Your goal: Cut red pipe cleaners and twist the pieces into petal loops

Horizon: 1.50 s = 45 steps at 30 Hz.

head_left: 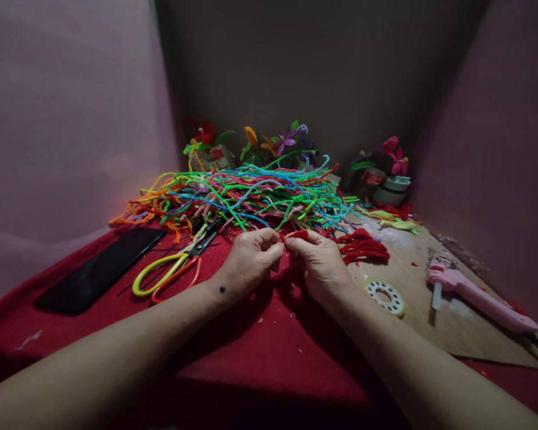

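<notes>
My left hand (253, 257) and my right hand (320, 257) meet over the middle of the red cloth, fingertips nearly touching. Both are pinched on a short red pipe cleaner (299, 235), which shows along the right fingers and between the two thumbs. Most of it is covered by my fingers. Just right of my right hand lies a bundle of red pipe cleaners (363, 246). Left of my left hand rest scissors (174, 269) with one yellow and one orange-red handle loop, their blades pointing away from me.
A big heap of coloured pipe cleaners (260, 197) spreads behind my hands. Pipe-cleaner flowers (287, 141) stand at the back. A black phone (101, 272) lies at left. On the cardboard (430, 340) at right are a pink glue gun (479, 295) and a tape roll (384, 297).
</notes>
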{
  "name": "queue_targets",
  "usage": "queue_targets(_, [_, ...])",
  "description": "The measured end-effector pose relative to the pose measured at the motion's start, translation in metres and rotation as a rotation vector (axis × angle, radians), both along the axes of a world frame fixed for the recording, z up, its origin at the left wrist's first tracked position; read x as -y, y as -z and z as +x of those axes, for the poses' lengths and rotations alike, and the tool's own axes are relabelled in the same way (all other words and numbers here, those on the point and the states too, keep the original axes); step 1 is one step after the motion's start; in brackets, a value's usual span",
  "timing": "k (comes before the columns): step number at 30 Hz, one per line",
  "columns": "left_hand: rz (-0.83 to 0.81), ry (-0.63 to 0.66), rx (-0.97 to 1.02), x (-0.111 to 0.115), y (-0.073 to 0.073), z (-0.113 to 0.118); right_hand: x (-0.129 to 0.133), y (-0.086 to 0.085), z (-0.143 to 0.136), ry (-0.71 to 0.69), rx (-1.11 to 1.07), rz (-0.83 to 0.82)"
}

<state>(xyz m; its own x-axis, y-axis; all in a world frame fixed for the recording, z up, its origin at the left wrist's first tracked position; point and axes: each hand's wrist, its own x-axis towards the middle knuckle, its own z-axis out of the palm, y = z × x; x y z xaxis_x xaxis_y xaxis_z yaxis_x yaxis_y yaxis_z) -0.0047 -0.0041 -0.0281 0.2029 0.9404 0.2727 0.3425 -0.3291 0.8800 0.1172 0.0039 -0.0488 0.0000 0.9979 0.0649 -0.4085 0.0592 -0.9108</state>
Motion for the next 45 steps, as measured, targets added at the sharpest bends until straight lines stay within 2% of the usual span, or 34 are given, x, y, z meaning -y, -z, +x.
queue_targets(5, [-0.141, 0.027, 0.041, -0.001, -0.005, -0.004, 0.004, -0.007, 0.003, -0.039, 0.037, 0.027])
queue_targets(12, [-0.169, 0.067, 0.215, -0.008, -0.006, -0.011, 0.0, -0.005, 0.006, -0.064, 0.126, -0.004])
queue_targets(17, [-0.067, 0.078, 0.132, -0.009, -0.003, -0.013, 0.0, -0.004, 0.005, -0.127, 0.103, -0.038])
queue_targets(21, [0.245, 0.146, -0.043, -0.007, 0.003, -0.015, 0.0, -0.005, 0.005, -0.148, 0.107, -0.059])
queue_targets(23, [0.315, 0.161, -0.09, -0.006, 0.002, -0.017, 0.0, -0.004, 0.005, -0.149, 0.108, -0.05])
queue_targets(25, [0.198, 0.161, -0.035, -0.006, -0.002, -0.019, 0.0, -0.004, 0.005, -0.139, 0.111, -0.019])
queue_targets(27, [-0.057, 0.184, 0.12, -0.007, -0.005, -0.021, 0.0, -0.004, 0.005, -0.131, 0.121, 0.021])
queue_targets(30, [-0.438, 0.286, 0.329, -0.013, -0.005, -0.024, 0.001, -0.005, 0.005, -0.102, 0.196, 0.099])
queue_targets(32, [-0.544, 0.327, 0.366, -0.015, -0.004, -0.025, 0.002, -0.006, 0.006, -0.063, 0.287, 0.148])
queue_targets(35, [-0.549, 0.306, 0.357, -0.014, -0.005, -0.024, 0.003, -0.009, 0.006, 0.006, 0.437, 0.203])
queue_targets(38, [-0.504, 0.262, 0.283, -0.01, -0.009, -0.022, 0.006, -0.012, 0.006, 0.059, 0.561, 0.256])
queue_targets(40, [-0.415, 0.224, 0.143, -0.009, -0.009, -0.02, 0.008, -0.013, 0.005, 0.084, 0.617, 0.29])
queue_targets(42, [-0.195, 0.15, -0.08, -0.007, -0.007, -0.018, 0.009, -0.013, 0.005, 0.118, 0.656, 0.311])
queue_targets(45, [0.333, 0.003, -0.464, -0.006, 0.001, -0.015, 0.007, -0.01, 0.004, 0.086, 0.563, 0.222])
